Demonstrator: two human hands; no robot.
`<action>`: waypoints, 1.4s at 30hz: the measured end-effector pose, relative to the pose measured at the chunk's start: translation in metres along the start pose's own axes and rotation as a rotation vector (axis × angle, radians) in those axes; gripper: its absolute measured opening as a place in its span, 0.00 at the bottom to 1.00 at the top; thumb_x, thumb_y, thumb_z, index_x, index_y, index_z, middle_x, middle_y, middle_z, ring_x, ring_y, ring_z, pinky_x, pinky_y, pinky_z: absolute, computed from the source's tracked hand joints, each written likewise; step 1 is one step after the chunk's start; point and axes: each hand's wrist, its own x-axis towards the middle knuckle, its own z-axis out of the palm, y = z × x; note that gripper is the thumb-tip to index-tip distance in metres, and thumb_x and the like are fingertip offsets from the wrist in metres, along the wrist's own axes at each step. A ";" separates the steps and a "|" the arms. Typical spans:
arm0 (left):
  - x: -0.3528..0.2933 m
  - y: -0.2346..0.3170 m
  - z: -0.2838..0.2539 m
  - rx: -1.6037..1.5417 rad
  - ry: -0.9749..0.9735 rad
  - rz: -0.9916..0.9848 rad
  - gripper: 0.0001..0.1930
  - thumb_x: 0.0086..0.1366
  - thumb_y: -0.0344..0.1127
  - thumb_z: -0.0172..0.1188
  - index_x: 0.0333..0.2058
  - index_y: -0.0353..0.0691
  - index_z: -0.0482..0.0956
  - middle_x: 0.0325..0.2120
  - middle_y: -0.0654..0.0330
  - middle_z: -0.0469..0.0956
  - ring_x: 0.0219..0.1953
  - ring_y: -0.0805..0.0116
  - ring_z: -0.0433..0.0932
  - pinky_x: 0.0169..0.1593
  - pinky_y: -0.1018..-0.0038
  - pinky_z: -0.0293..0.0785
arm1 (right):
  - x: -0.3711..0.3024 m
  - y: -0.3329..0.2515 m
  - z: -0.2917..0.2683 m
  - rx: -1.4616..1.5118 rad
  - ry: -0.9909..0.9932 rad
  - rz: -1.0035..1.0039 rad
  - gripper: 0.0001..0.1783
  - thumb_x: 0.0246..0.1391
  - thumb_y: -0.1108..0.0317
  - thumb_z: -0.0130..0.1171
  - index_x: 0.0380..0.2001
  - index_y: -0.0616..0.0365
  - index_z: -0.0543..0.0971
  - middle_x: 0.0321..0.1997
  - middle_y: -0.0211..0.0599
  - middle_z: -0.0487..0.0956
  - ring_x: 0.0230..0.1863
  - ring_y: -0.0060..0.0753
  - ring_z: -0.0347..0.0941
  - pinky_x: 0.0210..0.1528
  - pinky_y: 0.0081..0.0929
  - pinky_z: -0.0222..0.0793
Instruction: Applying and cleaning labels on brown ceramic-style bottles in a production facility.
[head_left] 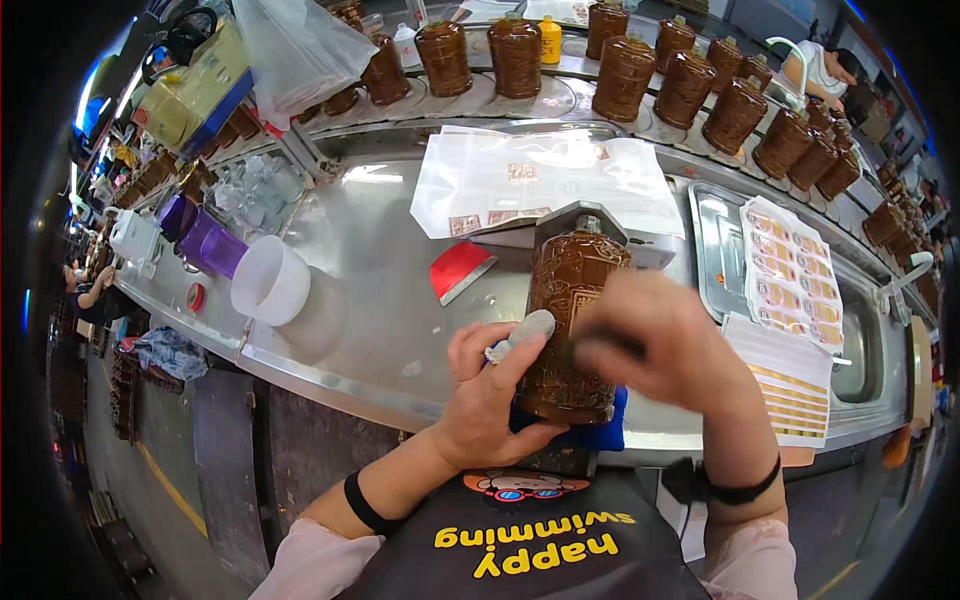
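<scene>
A brown patterned bottle (570, 275) with a narrow neck stands in front of me at the metal bench's near edge. My left hand (475, 390) steadies its left side and lower end; a grey covering is on one of the fingers there. My right hand (665, 335), smeared by motion, is closed around a small dark object (612, 345) at the bottle's right side. What that object is, I cannot make out. A blue cloth (612, 425) shows under the bottle, and an angled metal piece (560, 218) is behind its neck.
Printed white sheets (440, 185) lie beyond the bottle. Left are a red scraper-like piece (458, 268), a white tub (272, 282) and a purple bottle (215, 245). A metal tray (708, 235) with label sheets (790, 270) is right. Several brown bottles (515, 60) line the far conveyor; another person (820, 75) is beyond.
</scene>
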 end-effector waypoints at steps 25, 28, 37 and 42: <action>0.061 -0.013 -0.018 0.142 -0.361 0.335 0.38 0.56 0.71 0.47 0.54 0.47 0.74 0.41 0.66 0.79 0.56 0.62 0.62 0.65 0.49 0.36 | -0.057 0.004 0.001 0.054 0.529 0.413 0.05 0.48 0.74 0.63 0.28 0.62 0.77 0.26 0.35 0.74 0.28 0.26 0.69 0.31 0.22 0.63; 0.053 -0.005 -0.002 0.019 -0.301 0.364 0.35 0.57 0.66 0.52 0.54 0.45 0.73 0.41 0.61 0.75 0.57 0.60 0.61 0.64 0.45 0.38 | -0.040 -0.002 -0.008 0.036 0.427 0.479 0.05 0.47 0.72 0.60 0.28 0.62 0.76 0.25 0.35 0.73 0.28 0.27 0.68 0.33 0.23 0.64; 0.000 -0.015 0.014 -0.040 0.048 0.131 0.40 0.51 0.42 0.66 0.62 0.42 0.61 0.48 0.52 0.70 0.57 0.49 0.60 0.63 0.48 0.45 | 0.005 0.023 -0.012 -0.108 0.022 0.406 0.09 0.57 0.67 0.60 0.36 0.63 0.80 0.30 0.41 0.82 0.26 0.31 0.76 0.28 0.27 0.72; -0.009 -0.016 0.019 0.033 0.038 0.001 0.45 0.49 0.40 0.68 0.65 0.39 0.56 0.50 0.49 0.67 0.57 0.47 0.61 0.62 0.50 0.47 | 0.003 0.012 -0.007 -0.121 0.256 0.379 0.09 0.58 0.67 0.60 0.35 0.62 0.81 0.33 0.41 0.82 0.31 0.30 0.76 0.33 0.25 0.73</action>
